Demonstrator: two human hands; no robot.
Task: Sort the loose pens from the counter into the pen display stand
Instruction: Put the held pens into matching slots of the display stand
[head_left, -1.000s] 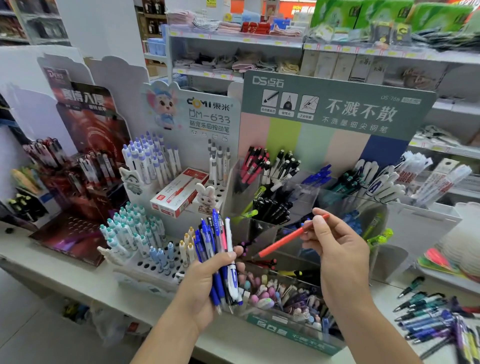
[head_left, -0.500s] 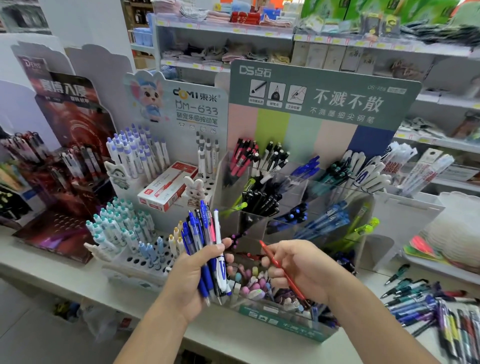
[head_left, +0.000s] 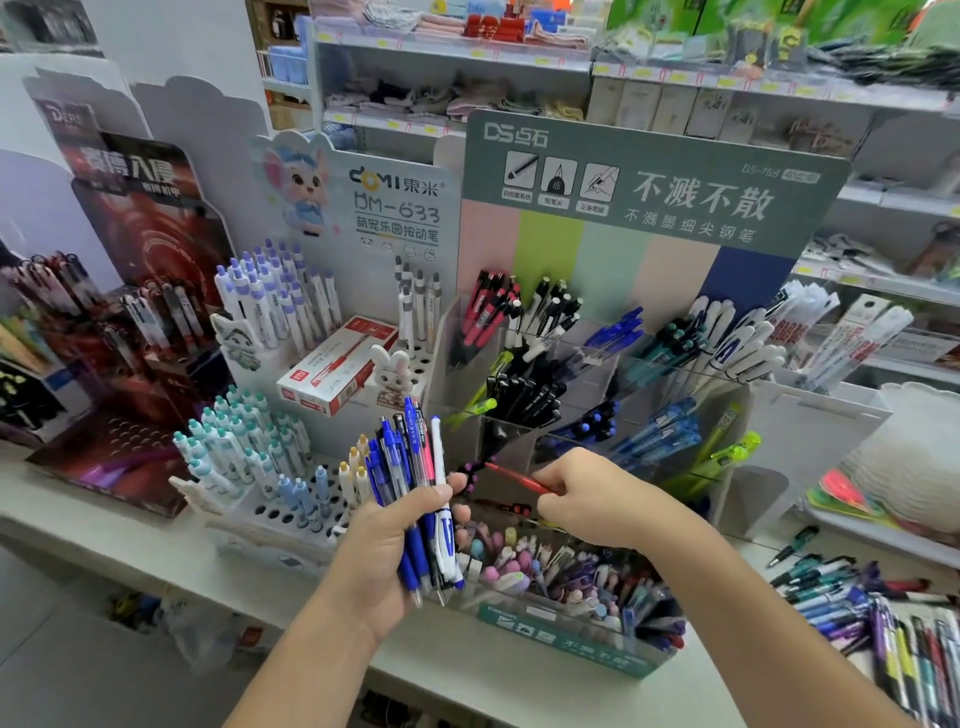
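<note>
My left hand (head_left: 387, 551) grips pen bundle (head_left: 415, 493). Right hand (head_left: 592, 499) pinches red pen (head_left: 514, 479) at display stand (head_left: 561, 631). Header reads "DS-768"; neighbour card (head_left: 395, 208) "DM-633".

A red pen (head_left: 519, 480) is held nearly level, tip end pointing left, over a lower clear compartment of the pen display stand (head_left: 597, 364). A bundle of mostly blue pens (head_left: 415, 499) is held upright, fanned, just left of the stand. More loose pens (head_left: 852, 608) are scattered flat on the counter (head_left: 519, 686) at far right.
</note>
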